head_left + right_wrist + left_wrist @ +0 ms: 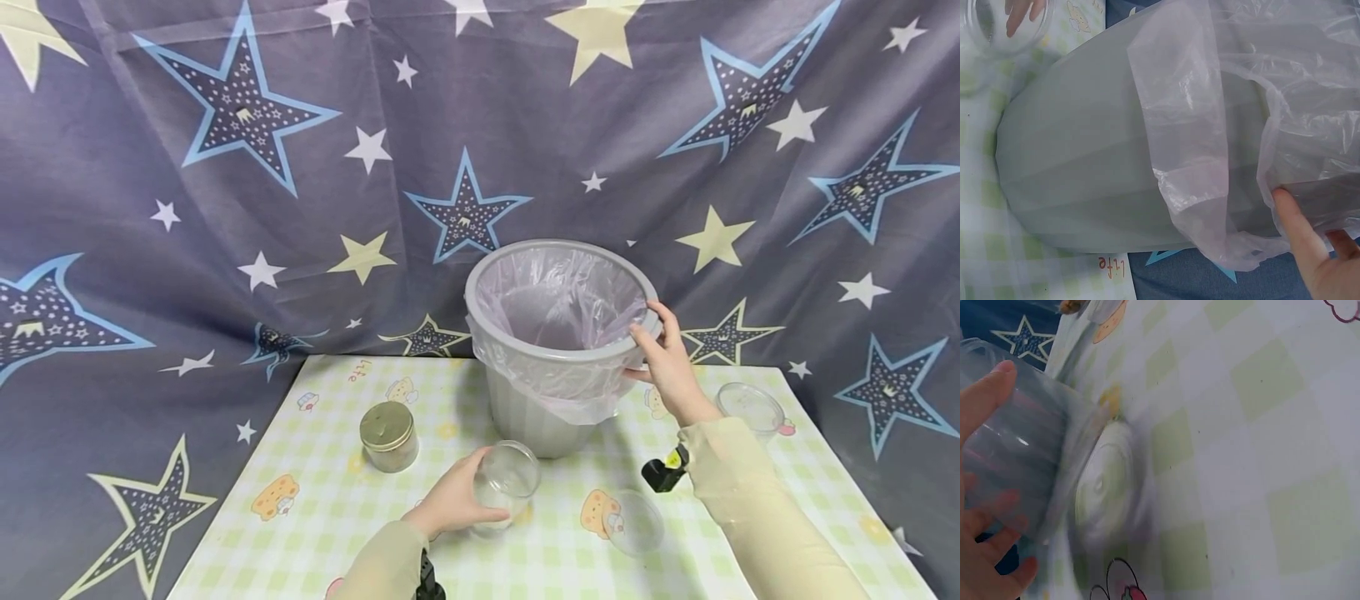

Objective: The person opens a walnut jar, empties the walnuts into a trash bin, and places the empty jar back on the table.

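My left hand (461, 497) grips a clear, lidless jar (512, 477), fingers round its side. In the left wrist view the jar (1019, 444) is tilted, its base close over the tablecloth, where a blurred round reflection shows. My right hand (670, 367) holds the rim of a grey trash bin (525, 417) on its right side. A thin translucent bag (555, 292) lines the bin and folds down over its outside. In the right wrist view one finger (1297, 225) presses on the bag near the rim.
A jar with a gold lid (388, 436) stands left of the bin. Beside my right forearm is a clear round container (750, 408). A clear disc, like a lid (637, 522), lies near the front. Behind the checked tablecloth (300, 550) hangs a star-patterned curtain (420, 108).
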{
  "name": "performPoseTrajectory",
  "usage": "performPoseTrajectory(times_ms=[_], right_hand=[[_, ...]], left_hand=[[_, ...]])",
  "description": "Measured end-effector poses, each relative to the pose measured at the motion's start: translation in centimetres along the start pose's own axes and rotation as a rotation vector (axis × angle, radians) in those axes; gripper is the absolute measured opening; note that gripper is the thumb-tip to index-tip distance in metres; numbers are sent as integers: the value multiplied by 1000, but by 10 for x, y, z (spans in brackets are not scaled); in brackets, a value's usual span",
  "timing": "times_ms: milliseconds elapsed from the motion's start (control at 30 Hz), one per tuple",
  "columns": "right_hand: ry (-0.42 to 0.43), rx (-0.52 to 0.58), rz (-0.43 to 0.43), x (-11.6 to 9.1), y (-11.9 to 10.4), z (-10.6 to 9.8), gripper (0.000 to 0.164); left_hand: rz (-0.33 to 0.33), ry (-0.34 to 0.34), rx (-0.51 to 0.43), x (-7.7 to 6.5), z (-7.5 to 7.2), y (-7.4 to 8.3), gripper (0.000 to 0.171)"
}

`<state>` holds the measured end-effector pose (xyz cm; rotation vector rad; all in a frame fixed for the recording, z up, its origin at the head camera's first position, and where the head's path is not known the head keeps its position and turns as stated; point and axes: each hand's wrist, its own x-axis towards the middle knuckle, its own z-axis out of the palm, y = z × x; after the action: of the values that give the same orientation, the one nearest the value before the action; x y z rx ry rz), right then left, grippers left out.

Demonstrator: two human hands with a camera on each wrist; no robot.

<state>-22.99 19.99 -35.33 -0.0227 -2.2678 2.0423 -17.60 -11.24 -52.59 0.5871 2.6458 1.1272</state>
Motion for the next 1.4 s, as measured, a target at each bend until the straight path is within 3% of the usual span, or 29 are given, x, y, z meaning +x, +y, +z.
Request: performPoseTrajectory(times_ms=[367, 733, 1100, 1400], right_hand=[[-1, 16, -3, -2, 0, -1, 62], [-15, 45, -4, 0, -1, -2, 62], [-30, 24, 3, -1, 1, 1, 63], [-21, 34, -1, -1, 0, 0, 63]], left_hand=[[18, -3, 7, -8, -11, -16, 99], [35, 1, -197, -12, -5, -31, 100], [21, -16, -172, -17, -4, -31, 107], [-14, -50, -120, -19, -18, -32, 111]])
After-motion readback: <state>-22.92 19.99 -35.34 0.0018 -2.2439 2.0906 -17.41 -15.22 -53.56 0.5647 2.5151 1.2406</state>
